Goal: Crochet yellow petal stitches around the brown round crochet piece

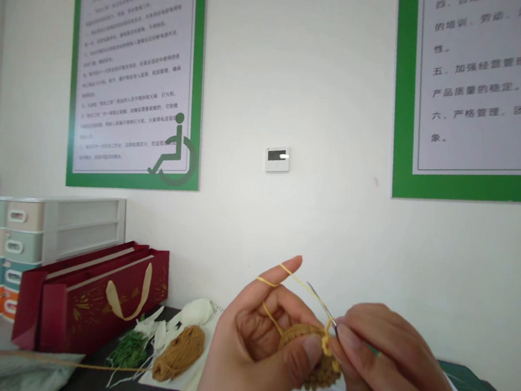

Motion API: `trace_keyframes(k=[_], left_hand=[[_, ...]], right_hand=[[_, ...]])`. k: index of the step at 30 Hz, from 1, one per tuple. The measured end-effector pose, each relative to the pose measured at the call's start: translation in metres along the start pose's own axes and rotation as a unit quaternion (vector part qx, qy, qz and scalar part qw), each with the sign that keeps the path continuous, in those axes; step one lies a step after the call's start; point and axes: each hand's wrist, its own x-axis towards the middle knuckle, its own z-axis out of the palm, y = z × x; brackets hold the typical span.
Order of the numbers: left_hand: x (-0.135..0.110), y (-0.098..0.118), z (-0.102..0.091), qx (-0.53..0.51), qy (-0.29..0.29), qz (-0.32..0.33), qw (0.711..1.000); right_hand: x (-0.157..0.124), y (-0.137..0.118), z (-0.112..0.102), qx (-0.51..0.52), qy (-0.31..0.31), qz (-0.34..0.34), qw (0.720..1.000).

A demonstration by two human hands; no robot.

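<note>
My left hand (259, 327) pinches a curved brown crocheted piece (322, 376); my right hand (387, 355) grasps a slim metal hook (316, 295).
Raised left forefinger (251, 294) tensions thin yellow yarn (299, 280), presumably for hooking.

Rule posters (128, 84) and yarn (179, 352) suggest a workshop.

Crochet pc (322, 375) part-hid bhd L thumb (295, 360)
</note>
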Motion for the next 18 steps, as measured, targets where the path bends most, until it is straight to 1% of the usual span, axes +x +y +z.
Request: trace_keyframes(k=[1, 2, 3, 4, 5, 6, 7, 9, 12, 13, 14, 15, 16, 17, 18], left_hand=[[0.001, 0.001, -0.001, -0.022, -0.012, -0.035, 0.999], [0.002, 0.002, -0.002, -0.047, -0.024, -0.07, 0.996], [0.003, 0.003, -0.003, -0.068, -0.037, -0.098, 0.992], [0.004, 0.004, -0.004, -0.083, -0.046, -0.115, 0.989], [0.004, 0.006, -0.006, -0.087, -0.053, -0.12, 0.988], [0.005, 0.007, -0.008, -0.084, -0.06, -0.116, 0.988], [0.005, 0.008, -0.009, -0.076, -0.067, -0.109, 0.989], [0.004, 0.009, -0.012, -0.063, -0.068, -0.095, 0.991], [0.004, 0.007, -0.014, -0.05, -0.065, -0.084, 0.993], [0.003, 0.006, -0.013, -0.039, -0.062, -0.078, 0.994], [0.003, 0.005, -0.012, -0.026, -0.059, -0.068, 0.996], [0.003, 0.004, -0.01, -0.014, -0.053, -0.056, 0.997], [0.002, 0.003, -0.008, -0.003, -0.044, -0.04, 0.998], [0.002, 0.002, -0.006, 0.008, -0.034, -0.023, 0.999], [0.001, 0.001, -0.004, 0.016, -0.024, -0.007, 1.0]], right_hand=[[-0.002, -0.001, 0.003, -0.002, 0.03, -0.006, 1.0], [-0.003, -0.003, 0.006, 0.032, 0.034, -0.021, 0.999], [-0.005, -0.005, 0.008, 0.073, 0.055, 0.053, 0.994], [-0.005, -0.006, 0.009, 0.125, 0.068, 0.113, 0.983], [-0.005, -0.007, 0.009, 0.172, 0.068, 0.164, 0.969], [-0.005, -0.008, 0.008, 0.212, 0.066, 0.217, 0.951], [-0.004, -0.008, 0.005, 0.245, 0.057, 0.252, 0.934], [-0.002, -0.007, 0.0, 0.296, 0.034, 0.306, 0.904], [0.002, -0.006, -0.004, 0.358, 0.003, 0.395, 0.846], [0.003, -0.005, -0.004, 0.37, -0.008, 0.416, 0.831], [0.004, -0.004, -0.004, 0.373, -0.02, 0.424, 0.825], [0.005, -0.004, -0.004, 0.361, -0.034, 0.414, 0.835], [0.006, -0.003, -0.005, 0.33, -0.048, 0.385, 0.861], [0.007, -0.002, -0.007, 0.28, -0.063, 0.335, 0.898], [0.008, -0.001, -0.009, 0.214, -0.073, 0.267, 0.937]])
